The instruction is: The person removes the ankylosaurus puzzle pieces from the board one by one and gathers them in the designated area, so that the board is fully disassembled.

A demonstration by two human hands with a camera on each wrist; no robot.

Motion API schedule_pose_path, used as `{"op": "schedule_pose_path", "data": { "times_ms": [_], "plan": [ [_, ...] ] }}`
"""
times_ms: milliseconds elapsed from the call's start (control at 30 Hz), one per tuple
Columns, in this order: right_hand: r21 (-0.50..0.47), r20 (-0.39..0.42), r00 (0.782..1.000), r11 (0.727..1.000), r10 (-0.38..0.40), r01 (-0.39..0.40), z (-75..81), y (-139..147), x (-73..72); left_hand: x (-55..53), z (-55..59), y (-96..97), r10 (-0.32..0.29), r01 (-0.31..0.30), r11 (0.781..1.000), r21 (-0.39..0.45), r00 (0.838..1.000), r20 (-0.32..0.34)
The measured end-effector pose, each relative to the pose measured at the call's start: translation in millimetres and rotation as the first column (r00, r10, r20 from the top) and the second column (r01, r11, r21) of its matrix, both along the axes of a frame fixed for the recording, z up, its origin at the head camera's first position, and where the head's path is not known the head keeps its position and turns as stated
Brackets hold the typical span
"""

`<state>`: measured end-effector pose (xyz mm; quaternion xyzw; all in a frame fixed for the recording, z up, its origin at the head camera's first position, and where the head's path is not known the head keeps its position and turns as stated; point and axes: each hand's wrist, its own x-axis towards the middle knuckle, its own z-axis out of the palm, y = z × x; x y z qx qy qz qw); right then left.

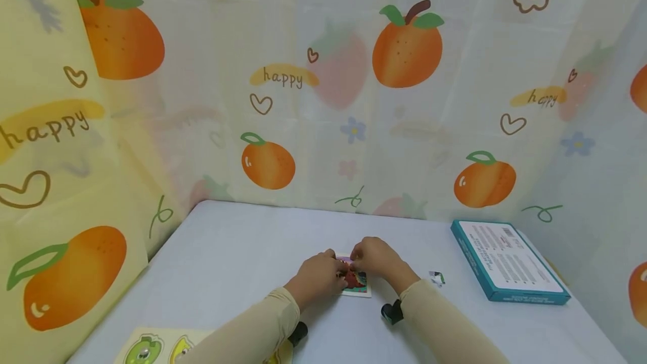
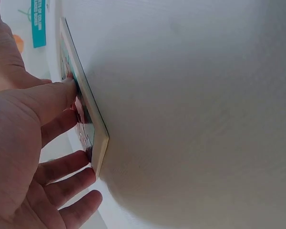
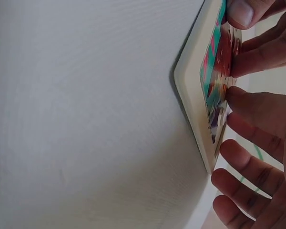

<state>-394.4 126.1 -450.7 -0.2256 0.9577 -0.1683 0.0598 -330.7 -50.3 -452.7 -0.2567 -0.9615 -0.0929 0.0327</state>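
Observation:
A small jigsaw puzzle (image 1: 355, 280) with a cream frame and a red, teal and purple picture lies between both hands. My left hand (image 1: 317, 278) reaches over its left side. In the left wrist view, the left thumb and index fingertips touch the picture, and the other fingers (image 2: 69, 186) spread along the frame. My right hand (image 1: 378, 260) comes over the far right part. Its thumb (image 3: 257, 106) and index fingertips rest at the picture's edge in the right wrist view, slightly apart, with the remaining fingers loosely extended beside the frame.
A small white, green and dark piece (image 1: 437, 278) lies right of the right wrist. Farther right sits a flat teal-and-white box (image 1: 513, 257). At the near left, my left sleeve partly covers a cream board (image 1: 168, 337) with fruit pictures. A printed curtain (image 1: 313, 145) borders the table's back and sides.

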Motion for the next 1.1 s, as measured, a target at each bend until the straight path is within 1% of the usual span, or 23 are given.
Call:
{"op": "schedule_pose_path", "data": {
  "times_ms": [167, 333, 467, 667, 800, 900, 1000, 1100],
  "plan": [
    [0.012, 0.003, 1.000, 1.000, -0.012, 0.012, 1.2, -1, -1.9, -2.3, -0.9, 0.0, 0.004, -0.004, 1.000, 0.003, 1.000, -0.005],
    [-0.036, -0.004, 1.000, 0.999, -0.011, 0.010, 2.4, -1, -0.7, -3.3, 0.1, 1.8, 0.012, -0.012, 1.000, 0.001, 1.000, 0.004],
    [-0.063, 0.027, 0.999, 0.997, -0.041, 0.042, 2.9, 0, 0.9, -2.1, 1.2, 2.7, 0.011, -0.010, 1.000, -0.005, 1.000, 0.019],
    [-0.054, 0.047, 0.997, 0.997, -0.056, 0.058, 2.8, -1, 1.4, -0.4, 3.0, 2.5, 0.005, -0.005, 1.000, -0.002, 1.000, 0.013],
    [-0.054, 0.042, 0.997, 0.996, -0.064, 0.066, 2.1, -3, 0.8, -1.1, 3.2, 2.1, 0.004, -0.004, 1.000, -0.003, 1.000, 0.015],
    [-0.061, 0.032, 0.998, 0.996, -0.056, 0.058, 1.7, -4, 1.1, -3.7, 0.7, 1.9, 0.006, -0.006, 1.000, -0.004, 1.000, 0.020],
    [-0.057, 0.022, 0.999, 0.997, -0.041, 0.042, 2.5, -6, 2.5, -7.4, -4.3, 1.7, 0.010, -0.009, 1.000, -0.008, 1.000, 0.016],
    [-0.017, 0.017, 0.998, 0.998, -0.056, 0.056, 4.1, -6, 3.6, -9.2, -8.1, 1.8, 0.013, -0.013, 1.000, -0.007, 1.000, 0.023]
  ]
}}
